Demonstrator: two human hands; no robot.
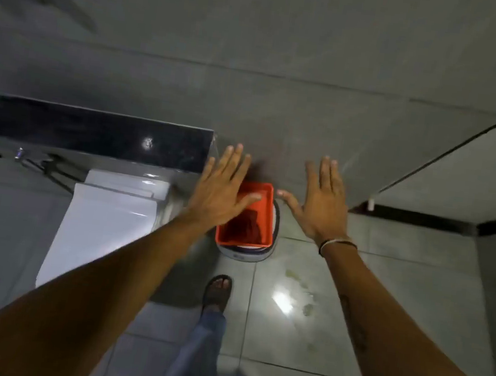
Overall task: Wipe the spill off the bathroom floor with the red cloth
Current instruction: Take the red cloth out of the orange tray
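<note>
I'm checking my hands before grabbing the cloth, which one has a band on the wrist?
The right hand: a thin band circles its wrist. The left hand, above the orange tub, has none.

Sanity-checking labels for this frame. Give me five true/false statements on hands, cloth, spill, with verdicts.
1. Both hands are open with fingers spread, holding nothing. True: left hand, right hand.
2. The red cloth is already on the floor over the spill. False: it lies inside the orange tub.
3. The orange tub sits on top of a white bucket. True.
4. The spill is on the tiles left of the toilet. False: the wet patches are right of the sandalled foot, below the bucket.
5. The right wrist carries a bangle. True.
</note>
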